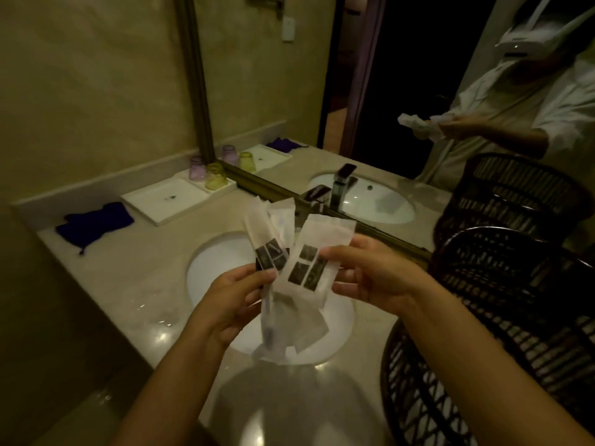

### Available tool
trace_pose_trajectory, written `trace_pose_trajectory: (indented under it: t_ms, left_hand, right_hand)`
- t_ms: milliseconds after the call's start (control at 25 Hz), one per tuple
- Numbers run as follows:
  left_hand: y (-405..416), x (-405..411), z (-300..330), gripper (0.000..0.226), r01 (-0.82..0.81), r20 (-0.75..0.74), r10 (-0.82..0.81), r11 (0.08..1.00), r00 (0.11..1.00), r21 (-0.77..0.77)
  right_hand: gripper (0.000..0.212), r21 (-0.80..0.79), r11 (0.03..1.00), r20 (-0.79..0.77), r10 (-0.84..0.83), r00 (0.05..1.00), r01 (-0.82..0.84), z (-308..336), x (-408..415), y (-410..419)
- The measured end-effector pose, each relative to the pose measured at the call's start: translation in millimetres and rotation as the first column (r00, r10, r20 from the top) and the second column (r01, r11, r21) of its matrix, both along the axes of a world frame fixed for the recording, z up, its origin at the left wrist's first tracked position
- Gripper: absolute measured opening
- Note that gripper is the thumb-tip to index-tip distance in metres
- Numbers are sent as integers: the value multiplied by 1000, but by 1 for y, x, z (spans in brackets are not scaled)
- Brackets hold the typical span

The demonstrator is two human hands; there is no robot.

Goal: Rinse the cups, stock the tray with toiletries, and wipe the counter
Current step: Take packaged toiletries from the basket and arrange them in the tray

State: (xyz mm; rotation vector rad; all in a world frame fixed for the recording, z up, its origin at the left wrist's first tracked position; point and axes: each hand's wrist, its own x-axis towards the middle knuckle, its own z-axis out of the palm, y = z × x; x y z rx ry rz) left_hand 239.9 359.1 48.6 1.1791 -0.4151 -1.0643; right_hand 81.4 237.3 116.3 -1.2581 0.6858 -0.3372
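Observation:
Above the sink basin (212,268) both my hands hold white toiletry packets printed with dark squares. My left hand (238,300) grips a bunch of long narrow packets (267,233) that fan upward. My right hand (370,272) pinches one wider packet (317,262) by its right edge. A white tray (161,201) lies at the back left of the counter (128,268); its large compartment holds nothing. Upside down in the tray's right compartment stand a purple cup (197,169) and a yellow cup (215,177).
A dark blue cloth (93,222) lies crumpled on the counter left of the tray. A chrome faucet (317,194) rises behind the basin against the mirror (354,91). A dark wicker basket (502,317) fills the right side. The counter's front shines wet.

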Motion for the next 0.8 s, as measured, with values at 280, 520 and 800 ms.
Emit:
trace_pose_trajectory:
  t_ms: [280, 520, 800]
  left_hand:
    - [100, 98, -18, 15, -89, 62, 84, 993, 995, 80]
    - [182, 190, -42, 16, -164, 120, 143, 970, 982, 180]
    - [196, 276, -65, 15, -230, 75, 218, 940, 973, 253]
  right_hand:
    - [40, -71, 995, 68, -61, 996, 65, -46, 115, 100]
    - [41, -156, 987, 37, -22, 999, 28, -85, 211, 176]
    - [36, -179, 982, -35, -65, 997, 57, -106, 292, 178]
